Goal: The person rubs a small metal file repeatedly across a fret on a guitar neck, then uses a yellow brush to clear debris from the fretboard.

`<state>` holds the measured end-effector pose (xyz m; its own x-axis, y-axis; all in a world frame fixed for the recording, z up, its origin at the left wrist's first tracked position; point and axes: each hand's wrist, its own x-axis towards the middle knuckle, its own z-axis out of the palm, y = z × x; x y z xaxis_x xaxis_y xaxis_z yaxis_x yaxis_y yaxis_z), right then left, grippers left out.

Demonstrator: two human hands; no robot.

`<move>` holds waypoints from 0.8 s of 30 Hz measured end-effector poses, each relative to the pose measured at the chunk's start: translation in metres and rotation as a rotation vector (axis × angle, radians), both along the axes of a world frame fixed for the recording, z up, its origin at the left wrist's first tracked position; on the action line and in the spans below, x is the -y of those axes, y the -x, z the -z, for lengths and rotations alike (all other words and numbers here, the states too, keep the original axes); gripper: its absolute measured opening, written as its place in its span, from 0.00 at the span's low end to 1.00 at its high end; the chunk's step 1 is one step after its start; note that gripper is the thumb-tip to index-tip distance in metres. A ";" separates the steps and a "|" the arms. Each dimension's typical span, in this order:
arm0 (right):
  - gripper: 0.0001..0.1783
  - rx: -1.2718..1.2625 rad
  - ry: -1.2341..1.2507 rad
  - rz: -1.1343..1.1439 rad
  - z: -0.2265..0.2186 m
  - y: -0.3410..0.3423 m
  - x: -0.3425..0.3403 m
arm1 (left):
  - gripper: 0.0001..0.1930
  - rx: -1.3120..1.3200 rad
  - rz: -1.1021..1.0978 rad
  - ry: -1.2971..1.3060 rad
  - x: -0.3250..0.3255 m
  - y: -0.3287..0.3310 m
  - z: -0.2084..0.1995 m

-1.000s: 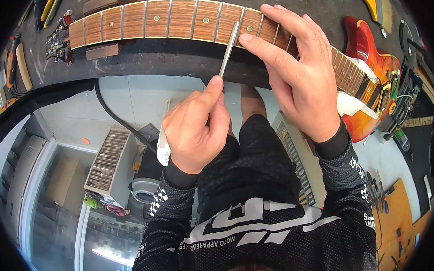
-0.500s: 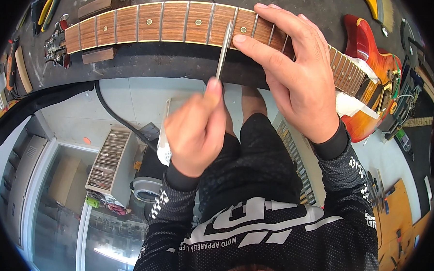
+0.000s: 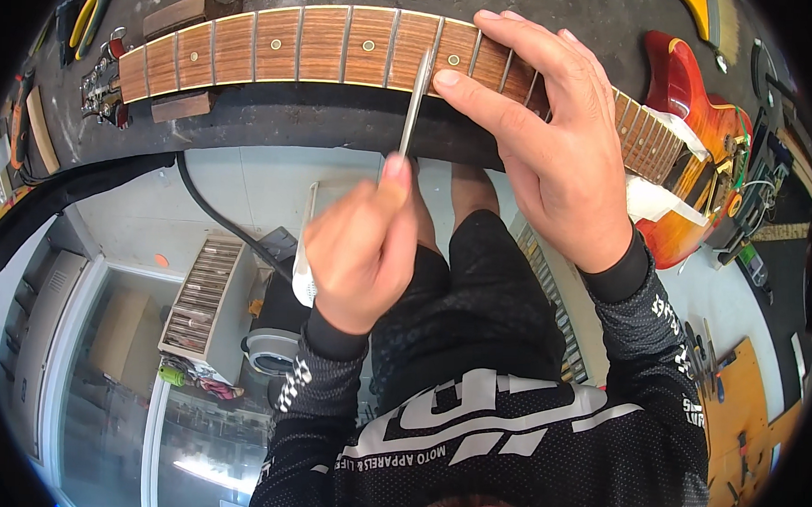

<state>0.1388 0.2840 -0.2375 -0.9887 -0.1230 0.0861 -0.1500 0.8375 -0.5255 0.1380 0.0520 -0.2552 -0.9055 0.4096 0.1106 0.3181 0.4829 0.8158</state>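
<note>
My left hand, slightly blurred, is closed round a thin metal file. The tip of the file touches the guitar fretboard beside a metal fret. Lying across the neck just to the right, my right hand has its fingers stretched out. Its thumb rests on the fretboard close to the file tip, and the index fingertip lies at the far edge. The neck runs across the bench, with its headstock at the left. My right hand hides a stretch of frets.
Wooden blocks sit by the neck near the headstock. Behind the fretboard's right end is a red-orange guitar body with white paper on it. Yellow-handled pliers lie at the far left, a brush at the far right.
My left hand and the file have shifted slightly down and left, so the tip sits a little nearer to me. My right hand has stayed in place on the neck.
</note>
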 end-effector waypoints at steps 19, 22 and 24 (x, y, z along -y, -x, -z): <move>0.32 -0.009 -0.030 0.003 0.002 -0.001 0.000 | 0.23 -0.044 -0.061 -0.138 -0.005 -0.006 0.014; 0.32 -0.020 -0.040 -0.002 -0.002 0.003 0.004 | 0.19 -0.009 -0.050 -0.047 -0.018 0.019 0.003; 0.32 -0.031 -0.068 -0.001 -0.001 0.003 0.003 | 0.19 -0.007 -0.045 -0.081 -0.022 0.024 0.006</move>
